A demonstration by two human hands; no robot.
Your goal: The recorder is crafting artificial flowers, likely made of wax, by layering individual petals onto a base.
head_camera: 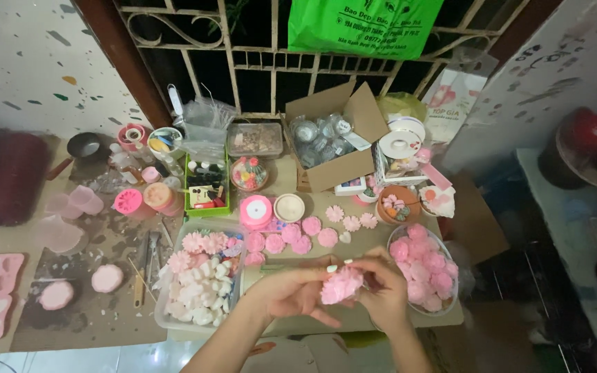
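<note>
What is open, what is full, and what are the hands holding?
Left hand: holding the pink flower.
Right hand: holding the pink flower too.
Pink flower: held above the table.
Cardboard box: flaps open, filled with round tins.
Clear bowl: full of pink flowers.
Clear tub: holds white and pink pieces.
Green bag: hanging on the grille.

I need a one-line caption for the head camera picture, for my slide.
Both hands, left hand and right hand, hold a pink flower above a crowded craft table.

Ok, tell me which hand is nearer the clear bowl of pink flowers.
Right. The right hand sits just beside the clear bowl; the left hand is farther off, across the pink flower both hold.
</note>
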